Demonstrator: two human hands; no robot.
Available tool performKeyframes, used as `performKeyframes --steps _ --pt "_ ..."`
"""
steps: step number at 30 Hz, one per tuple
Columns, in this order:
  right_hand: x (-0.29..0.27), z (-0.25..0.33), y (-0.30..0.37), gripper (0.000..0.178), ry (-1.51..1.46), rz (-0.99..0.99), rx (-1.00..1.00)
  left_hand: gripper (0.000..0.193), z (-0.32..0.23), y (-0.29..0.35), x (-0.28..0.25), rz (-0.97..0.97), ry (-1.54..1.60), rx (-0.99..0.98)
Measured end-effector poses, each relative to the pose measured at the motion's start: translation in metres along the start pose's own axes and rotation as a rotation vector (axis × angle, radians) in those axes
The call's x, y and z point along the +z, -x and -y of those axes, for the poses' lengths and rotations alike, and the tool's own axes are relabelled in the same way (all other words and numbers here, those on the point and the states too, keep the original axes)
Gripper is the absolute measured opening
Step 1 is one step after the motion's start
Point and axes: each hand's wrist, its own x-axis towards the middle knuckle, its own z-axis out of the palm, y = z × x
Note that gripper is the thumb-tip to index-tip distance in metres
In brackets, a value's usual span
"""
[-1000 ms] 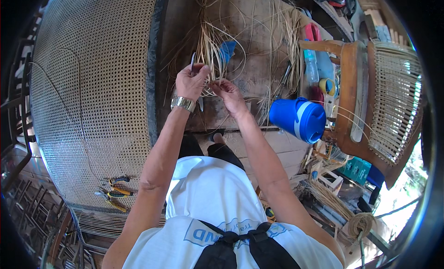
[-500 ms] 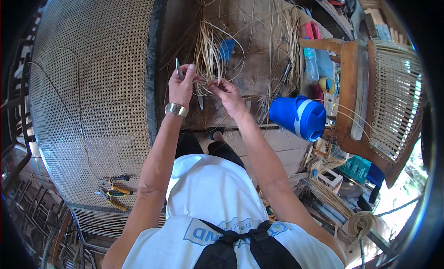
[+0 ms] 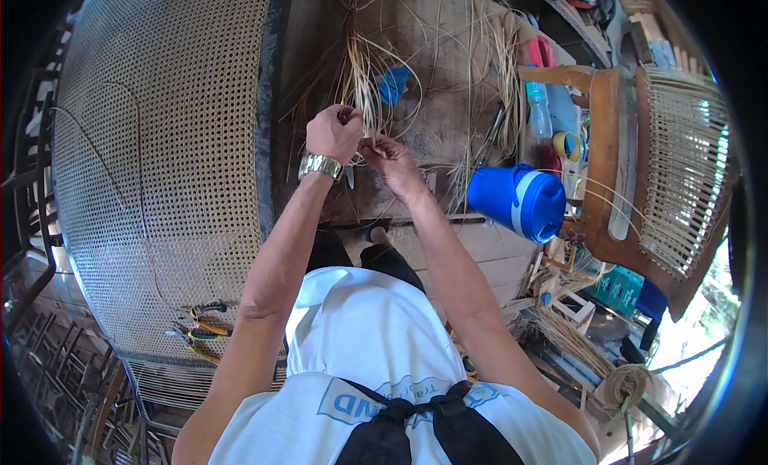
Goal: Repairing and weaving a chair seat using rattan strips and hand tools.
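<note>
Long pale cane strands lie in a loose bundle across the brown work surface. At the bundle's near end, my right hand is closed, its fingertips pinching the strands. Close beside it is my left hand, curled into a fist with its back turned up. The slim silver knife seen in it earlier is now hidden by the hand. A pointed metal piece shows just below the left hand on the surface. A scrap of blue material rests against the strands.
A woven cane panel fills the left, with several yellow-handled pliers on it. To the right stand a blue jug, a clear bottle, a tape roll and a wooden chair with a part-woven seat.
My left hand has moved right and rolled over toward the strands, and the knife has gone out of sight. My right hand stays almost where it was, pinching the strands.
</note>
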Motion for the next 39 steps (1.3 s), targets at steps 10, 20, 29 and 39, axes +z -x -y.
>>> performKeyframes --steps 10,20,29,39 --pt "0.000 -0.006 -0.002 0.017 0.125 -0.015 0.016 0.023 0.014 -0.008 -0.002 -0.009 0.380 -0.079" --pt "0.039 -0.025 -0.002 0.074 -0.059 -0.466 0.312 0.016 0.024 0.079 -0.099 0.167 1.128 -0.275" --pt "0.132 0.067 -0.118 0.058 0.008 0.073 0.438 0.016 0.090 0.223 -0.126 0.074 0.862 -0.520" --pt "0.105 -0.004 0.136 0.078 1.006 -0.203 -0.614 0.014 0.099 0.311 -0.115 -0.161 0.851 -0.488"
